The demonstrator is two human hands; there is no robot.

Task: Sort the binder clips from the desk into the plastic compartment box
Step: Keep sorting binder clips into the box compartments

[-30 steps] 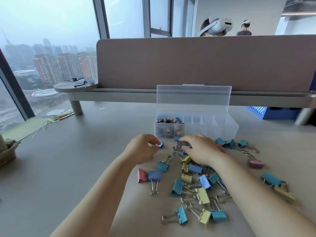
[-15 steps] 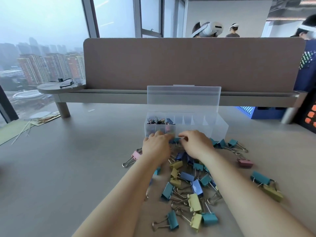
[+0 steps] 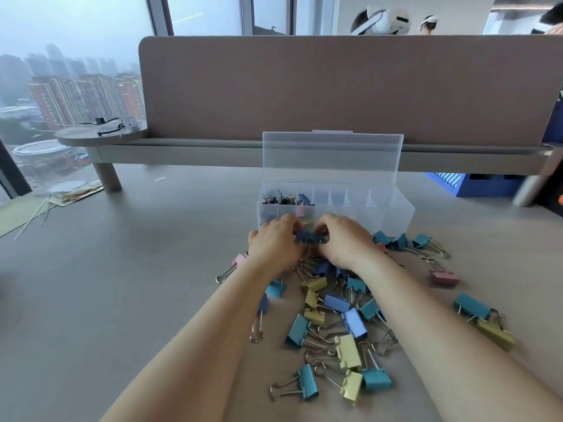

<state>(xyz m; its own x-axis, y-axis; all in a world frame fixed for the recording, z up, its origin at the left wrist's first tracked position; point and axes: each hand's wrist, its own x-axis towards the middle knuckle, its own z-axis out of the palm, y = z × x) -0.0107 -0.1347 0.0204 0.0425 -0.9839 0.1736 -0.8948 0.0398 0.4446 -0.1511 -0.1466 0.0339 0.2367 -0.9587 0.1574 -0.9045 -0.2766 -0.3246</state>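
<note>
A second ago our left grip sat apart, off to the left of the pile of loose clips. Now it has closed in beside the right grip, and the two pinch one dark blue binder clip between them. The clip sits just in front of the clear compartment box, near the left end of its front wall. Its long body runs left to right, parallel to that wall; which way its wire handles point we cannot tell. Both grips are knuckles up, fingers curled round the clip's ends, forearms converging over the pile on the counter.
</note>
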